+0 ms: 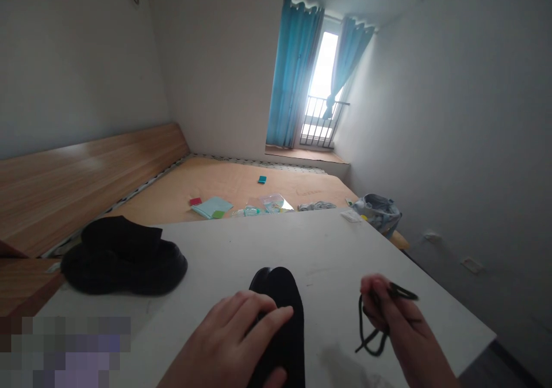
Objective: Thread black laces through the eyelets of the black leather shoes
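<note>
A black shoe (280,287) points away from me on the white table, at the bottom middle of the view. My left hand (235,333) lies over its left side with the fingers curled onto it. The near part of this shoe is hidden by the hand and cut off by the frame's edge. To the right, above the tabletop, my right hand (390,313) is closed around a bunched dark shoelace (366,348), whose loops hang out below and beside the fingers. Another black shoe (125,261) stands sideways at the table's left side.
The white table (207,256) reaches up to a bed (224,175) with a wooden headboard (107,164). On the bed lie a light green cloth (211,207), clear plastic bags (276,204) and a grey cord bundle (317,206). A grey-blue bag (379,212) stands beyond the table's right corner.
</note>
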### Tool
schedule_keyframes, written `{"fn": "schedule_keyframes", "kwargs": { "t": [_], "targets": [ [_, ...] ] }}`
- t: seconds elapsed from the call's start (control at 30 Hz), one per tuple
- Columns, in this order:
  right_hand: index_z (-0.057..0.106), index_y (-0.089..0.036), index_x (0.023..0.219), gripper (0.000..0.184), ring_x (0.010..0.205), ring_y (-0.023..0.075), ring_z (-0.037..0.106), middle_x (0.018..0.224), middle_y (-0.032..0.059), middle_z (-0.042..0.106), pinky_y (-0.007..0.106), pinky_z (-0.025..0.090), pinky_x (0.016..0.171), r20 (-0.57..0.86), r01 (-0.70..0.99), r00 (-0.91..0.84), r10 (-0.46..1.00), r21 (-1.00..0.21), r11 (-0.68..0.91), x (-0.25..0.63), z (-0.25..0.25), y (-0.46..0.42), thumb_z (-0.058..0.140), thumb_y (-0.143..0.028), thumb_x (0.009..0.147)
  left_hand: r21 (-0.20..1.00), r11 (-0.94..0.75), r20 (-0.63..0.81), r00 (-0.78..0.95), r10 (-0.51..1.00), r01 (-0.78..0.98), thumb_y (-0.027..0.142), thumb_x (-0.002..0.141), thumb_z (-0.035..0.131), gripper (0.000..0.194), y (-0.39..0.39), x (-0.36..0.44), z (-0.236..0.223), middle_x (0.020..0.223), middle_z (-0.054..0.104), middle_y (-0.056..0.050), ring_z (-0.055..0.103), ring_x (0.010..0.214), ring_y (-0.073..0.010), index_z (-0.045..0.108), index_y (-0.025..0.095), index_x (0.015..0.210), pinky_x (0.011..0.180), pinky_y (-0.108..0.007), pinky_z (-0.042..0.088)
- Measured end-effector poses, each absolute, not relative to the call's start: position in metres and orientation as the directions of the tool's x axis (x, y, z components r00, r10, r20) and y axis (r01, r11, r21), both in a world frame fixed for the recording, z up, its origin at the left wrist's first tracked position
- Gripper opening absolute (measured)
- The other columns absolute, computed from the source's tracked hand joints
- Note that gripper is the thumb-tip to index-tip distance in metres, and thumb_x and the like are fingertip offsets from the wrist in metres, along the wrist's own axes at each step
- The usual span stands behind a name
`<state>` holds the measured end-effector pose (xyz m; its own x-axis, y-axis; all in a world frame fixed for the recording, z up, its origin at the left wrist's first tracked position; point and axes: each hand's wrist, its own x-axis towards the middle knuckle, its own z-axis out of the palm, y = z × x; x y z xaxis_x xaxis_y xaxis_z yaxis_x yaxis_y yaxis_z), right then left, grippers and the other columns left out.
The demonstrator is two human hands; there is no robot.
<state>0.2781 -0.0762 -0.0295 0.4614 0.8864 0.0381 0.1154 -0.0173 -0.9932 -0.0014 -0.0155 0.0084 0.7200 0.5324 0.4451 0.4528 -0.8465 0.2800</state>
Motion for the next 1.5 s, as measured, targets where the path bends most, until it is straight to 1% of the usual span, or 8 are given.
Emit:
{"fn": "schedule_keyframes", "kwargs": {
  "t": [0.17,0.3,0.43,0.53,0.77,1.0,1.23,1.5],
  "targets": [
    [0.05,-0.02,0.135,0.065,0.098,0.0262,0.061,0.108,0.0109,0.065,0.043,0.047,0.09,-0.085,0.561,0.234,0.968,-0.801,-0.206,0.303,-0.064,-0.052,0.063,-0.047,0.077,0.355,-0.724,0.09,0.75,0.656,0.591,0.004,0.067,0.051,0.036,-0.004,0.007,-0.004,0.109,0.067,-0.002,0.062,0.099,-0.0217,0.067,0.023,0.094,0.087,-0.034,0.051],
    [0.033,-0.026,0.149,0.081,0.144,0.0332,0.017,0.156,0.0087,0.029,0.051,0.018,0.116,-0.177,0.797,0.111,0.978,-0.572,-0.194,0.288,-0.057,-0.068,0.063,-0.033,0.075,0.345,-0.659,-0.03,0.709,0.704,0.669,0.011,0.074,0.053,0.017,-0.002,0.011,0.001,0.096,0.065,-0.003,0.062,0.09,-0.0218,0.063,0.021,0.084,0.078,-0.033,0.051],
    [0.063,-0.023,0.121,0.048,0.108,0.0284,0.059,0.117,0.0113,0.065,0.04,0.047,0.092,-0.195,0.617,0.061,0.979,-0.764,-0.191,0.246,-0.046,-0.074,0.047,-0.055,0.089,0.355,-0.655,-0.044,0.712,0.701,0.667,0.012,0.087,0.042,0.022,0.004,0.006,-0.003,0.095,0.062,-0.004,0.062,0.086,-0.0216,0.061,0.022,0.083,0.073,-0.034,0.049],
    [0.069,-0.018,0.089,0.046,0.07,0.0186,0.059,0.078,0.0053,0.066,0.029,0.046,0.062,-0.139,0.465,0.058,0.989,-0.873,-0.15,0.213,-0.049,-0.066,0.049,-0.06,0.088,0.372,-0.648,-0.021,0.704,0.71,0.665,0.01,0.086,0.039,0.024,0.007,0.003,-0.008,0.093,0.061,-0.004,0.061,0.085,-0.0218,0.06,0.022,0.083,0.072,-0.036,0.048],
    [0.068,-0.019,0.103,0.048,0.084,0.0219,0.067,0.085,0.0042,0.071,0.032,0.051,0.08,-0.449,-0.411,0.257,0.856,-0.852,-0.323,0.236,-0.065,-0.058,0.077,-0.048,0.066,0.359,-0.629,-0.026,0.681,0.732,0.689,0.007,0.067,0.047,0.031,0.005,0.007,-0.003,0.096,0.061,-0.005,0.057,0.094,-0.0256,0.061,0.022,0.091,0.079,-0.041,0.048],
    [0.055,-0.021,0.095,0.052,0.05,0.0096,0.053,0.066,-0.0051,0.059,0.018,0.037,0.044,-0.348,-0.197,0.099,0.932,-0.925,-0.324,0.239,-0.116,-0.065,0.082,-0.053,0.063,0.386,-0.6,-0.043,0.664,0.747,0.7,0.025,0.065,0.063,0.051,0.001,0.014,-0.009,0.116,0.061,-0.009,0.048,0.114,-0.0333,0.062,0.022,0.115,0.093,-0.05,0.045],
    [0.053,-0.019,0.083,0.041,0.069,0.0124,0.05,0.076,-0.0011,0.053,0.022,0.043,0.061,-0.109,0.067,0.091,0.99,-0.991,-0.115,0.214,-0.108,-0.069,0.058,-0.06,0.083,0.277,-0.708,0.007,0.736,0.677,0.649,0.021,0.087,0.049,0.022,0.006,0.018,-0.007,0.095,0.068,-0.005,0.056,0.097,-0.0294,0.067,0.024,0.099,0.08,-0.045,0.048],
    [0.062,-0.021,0.081,0.029,0.084,0.0197,0.056,0.087,0.0029,0.061,0.026,0.047,0.069,-0.049,0.184,0.343,0.938,-0.976,-0.118,0.198,-0.083,-0.081,0.071,-0.047,0.072,0.155,-0.772,0.077,0.772,0.631,0.616,0.012,0.092,0.043,0.025,0.007,0.017,-0.008,0.077,0.068,-0.004,0.059,0.079,-0.0229,0.062,0.019,0.078,0.067,-0.033,0.045]
  ]
}}
